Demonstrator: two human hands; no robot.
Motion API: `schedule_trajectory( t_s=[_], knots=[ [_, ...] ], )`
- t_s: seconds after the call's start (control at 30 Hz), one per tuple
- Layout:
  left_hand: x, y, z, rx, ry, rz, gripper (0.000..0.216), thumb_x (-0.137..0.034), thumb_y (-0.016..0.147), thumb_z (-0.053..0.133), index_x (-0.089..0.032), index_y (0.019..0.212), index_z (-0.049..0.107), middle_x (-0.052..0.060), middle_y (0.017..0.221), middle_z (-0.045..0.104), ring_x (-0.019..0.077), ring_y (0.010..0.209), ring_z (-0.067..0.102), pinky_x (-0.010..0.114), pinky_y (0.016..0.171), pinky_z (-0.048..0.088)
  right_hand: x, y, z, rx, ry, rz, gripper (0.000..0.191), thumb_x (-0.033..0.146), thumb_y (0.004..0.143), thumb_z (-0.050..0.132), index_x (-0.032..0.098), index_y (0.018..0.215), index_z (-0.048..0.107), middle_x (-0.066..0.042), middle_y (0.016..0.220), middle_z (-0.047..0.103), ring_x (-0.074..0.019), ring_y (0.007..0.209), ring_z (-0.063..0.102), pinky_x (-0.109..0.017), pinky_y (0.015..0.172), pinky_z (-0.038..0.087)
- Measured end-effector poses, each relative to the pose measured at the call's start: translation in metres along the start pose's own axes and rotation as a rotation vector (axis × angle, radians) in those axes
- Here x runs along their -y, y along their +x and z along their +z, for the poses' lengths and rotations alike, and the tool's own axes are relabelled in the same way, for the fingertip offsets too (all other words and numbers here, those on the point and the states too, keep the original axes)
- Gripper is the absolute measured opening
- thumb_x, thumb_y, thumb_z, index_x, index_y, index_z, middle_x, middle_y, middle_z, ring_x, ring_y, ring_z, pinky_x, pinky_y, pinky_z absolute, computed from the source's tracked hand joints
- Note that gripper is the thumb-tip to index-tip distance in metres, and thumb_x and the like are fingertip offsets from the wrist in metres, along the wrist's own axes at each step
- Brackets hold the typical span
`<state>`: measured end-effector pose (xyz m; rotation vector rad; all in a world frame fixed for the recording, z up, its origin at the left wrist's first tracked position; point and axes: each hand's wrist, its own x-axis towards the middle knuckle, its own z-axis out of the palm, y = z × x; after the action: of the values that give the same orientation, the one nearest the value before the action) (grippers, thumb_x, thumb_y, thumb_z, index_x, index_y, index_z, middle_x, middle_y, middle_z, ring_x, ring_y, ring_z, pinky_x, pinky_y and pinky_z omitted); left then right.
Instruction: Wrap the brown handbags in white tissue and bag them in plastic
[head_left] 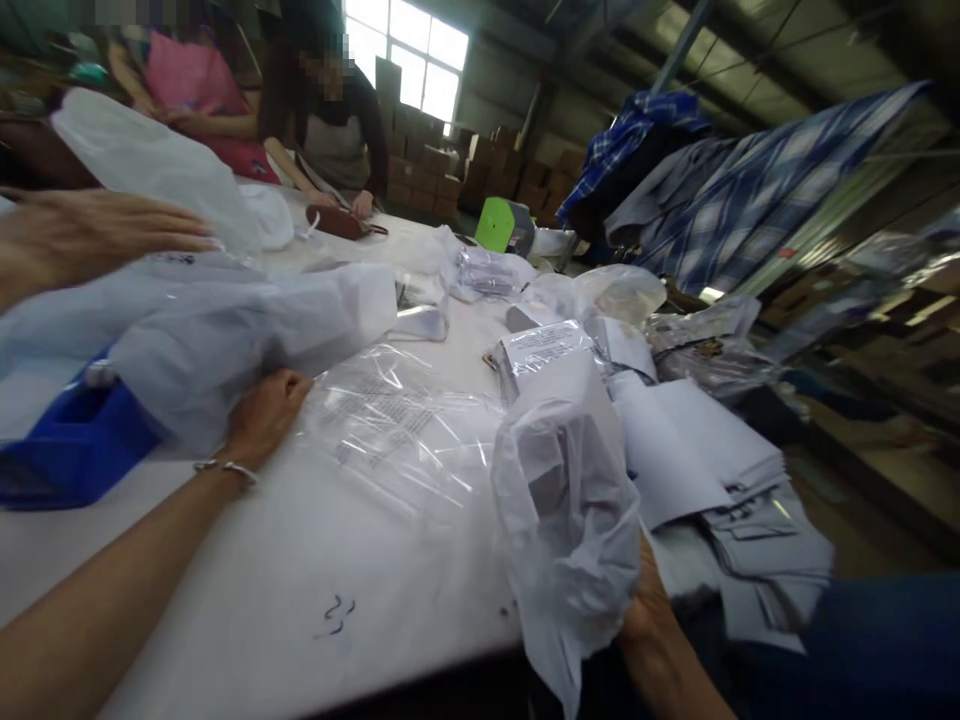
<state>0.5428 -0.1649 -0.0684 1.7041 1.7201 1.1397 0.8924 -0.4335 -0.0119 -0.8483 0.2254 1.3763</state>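
At the table's front edge, a bundle in thin white wrapping [570, 500] is gripped from its right side by my right hand [643, 595], whose fingers are mostly hidden behind it. My left hand [264, 415], with a bracelet at the wrist, is closed on the tabletop. It lies between a long white-wrapped bundle [300, 305] and a clear printed plastic bag [397, 420]; what its curled fingers hold, if anything, is hidden. Another person's hand [97, 240] rests over the white wrapping at the left.
A blue plastic bin [82, 440] stands at the left. Stacked white paper sheets [705, 450] and a clear-wrapped packet [540, 350] lie to the right. Across the white table [247, 610], two people stand near a brown pouch [337, 222]. A green tape dispenser-like object [496, 225] sits at the far end.
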Motion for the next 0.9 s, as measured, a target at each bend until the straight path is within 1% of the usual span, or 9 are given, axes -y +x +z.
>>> schedule_trajectory(
  t_s=[0.17, 0.27, 0.3, 0.37, 0.4, 0.53, 0.63, 0.77, 0.9],
  knots=[
    [-0.051, -0.041, -0.014, -0.122, -0.017, 0.304, 0.01, -0.033, 0.084, 0.06, -0.026, 0.09, 0.062, 0.005, 0.094, 0.065, 0.0276, 0.095, 0.061, 0.045, 0.093, 0.047, -0.006, 0.009, 0.004, 0.093, -0.018, -0.095, 0.032, 0.033, 0.071, 0.08, 0.021, 0.1, 0.073, -0.003, 0.087, 0.078, -0.0223, 0.094, 0.072, -0.04, 0.092, 0.054],
    [-0.096, -0.113, -0.028, -0.131, -0.081, 0.623, 0.01, -0.033, 0.091, 0.057, -0.03, 0.099, 0.063, 0.0, 0.101, 0.066, 0.0207, 0.096, 0.063, 0.038, 0.091, 0.051, -0.017, 0.013, 0.009, 0.123, -0.036, -0.089, 0.034, 0.032, 0.068, 0.081, 0.022, 0.1, 0.072, -0.002, 0.088, 0.077, -0.0217, 0.09, 0.072, -0.04, 0.09, 0.055],
    [-0.111, -0.139, -0.032, -0.112, -0.107, 0.83, 0.013, -0.027, 0.091, 0.059, -0.03, 0.103, 0.064, 0.001, 0.102, 0.066, 0.02, 0.1, 0.062, 0.036, 0.091, 0.051, -0.021, 0.014, 0.011, 0.134, -0.04, -0.077, 0.033, 0.032, 0.068, 0.081, 0.022, 0.099, 0.072, -0.003, 0.089, 0.077, -0.0217, 0.088, 0.072, -0.04, 0.09, 0.055],
    [-0.137, -0.185, -0.035, -0.068, -0.084, 1.161, 0.017, -0.027, 0.091, 0.063, -0.026, 0.108, 0.066, 0.001, 0.1, 0.068, 0.019, 0.107, 0.06, 0.034, 0.101, 0.048, -0.028, 0.013, 0.015, 0.163, -0.058, -0.042, 0.032, 0.033, 0.068, 0.081, 0.021, 0.096, 0.072, -0.004, 0.089, 0.077, -0.0223, 0.089, 0.071, -0.041, 0.089, 0.056],
    [-0.146, -0.201, -0.035, -0.076, -0.044, 1.221, 0.018, -0.028, 0.091, 0.063, -0.025, 0.109, 0.067, 0.0, 0.103, 0.069, 0.0179, 0.11, 0.058, 0.033, 0.107, 0.043, -0.031, 0.011, 0.017, 0.18, -0.074, -0.028, 0.033, 0.036, 0.067, 0.081, 0.02, 0.095, 0.072, -0.005, 0.089, 0.077, -0.0231, 0.09, 0.071, -0.042, 0.089, 0.056],
    [-0.157, -0.221, -0.024, -0.164, 0.08, 1.013, 0.015, -0.029, 0.09, 0.063, -0.02, 0.101, 0.068, 0.008, 0.126, 0.064, 0.0269, 0.132, 0.046, 0.046, 0.119, 0.03, -0.039, 0.001, 0.023, 0.28, -0.157, -0.005, 0.042, 0.039, 0.063, 0.083, 0.021, 0.099, 0.072, -0.007, 0.1, 0.076, -0.0269, 0.105, 0.067, -0.045, 0.093, 0.054],
    [-0.15, -0.215, -0.017, -0.099, 0.074, 0.831, 0.015, -0.03, 0.088, 0.064, -0.02, 0.098, 0.066, 0.014, 0.142, 0.053, 0.0366, 0.14, 0.036, 0.061, 0.113, 0.033, -0.043, -0.007, 0.024, 0.275, -0.203, -0.037, 0.038, 0.031, 0.063, 0.082, 0.025, 0.1, 0.073, -0.005, 0.102, 0.076, -0.0262, 0.109, 0.066, -0.043, 0.096, 0.052],
    [-0.144, -0.214, -0.015, 0.038, -0.108, 0.676, 0.04, -0.037, 0.087, 0.066, -0.022, 0.123, 0.057, 0.016, 0.147, 0.045, 0.0353, 0.14, 0.037, 0.06, 0.107, 0.043, -0.046, -0.009, 0.024, 0.264, -0.215, -0.086, 0.033, 0.03, 0.068, 0.079, 0.028, 0.101, 0.073, -0.003, 0.101, 0.077, -0.0242, 0.109, 0.066, -0.041, 0.097, 0.052],
    [-0.146, -0.216, -0.017, 0.046, -0.222, 0.603, 0.049, -0.028, 0.086, 0.067, -0.019, 0.131, 0.049, 0.017, 0.144, 0.047, 0.0321, 0.139, 0.04, 0.057, 0.11, 0.042, -0.049, -0.013, 0.021, 0.209, -0.368, -0.165, 0.034, 0.037, 0.073, 0.078, 0.026, 0.105, 0.072, -0.004, 0.105, 0.075, -0.0245, 0.109, 0.065, -0.04, 0.092, 0.054]
  ],
)
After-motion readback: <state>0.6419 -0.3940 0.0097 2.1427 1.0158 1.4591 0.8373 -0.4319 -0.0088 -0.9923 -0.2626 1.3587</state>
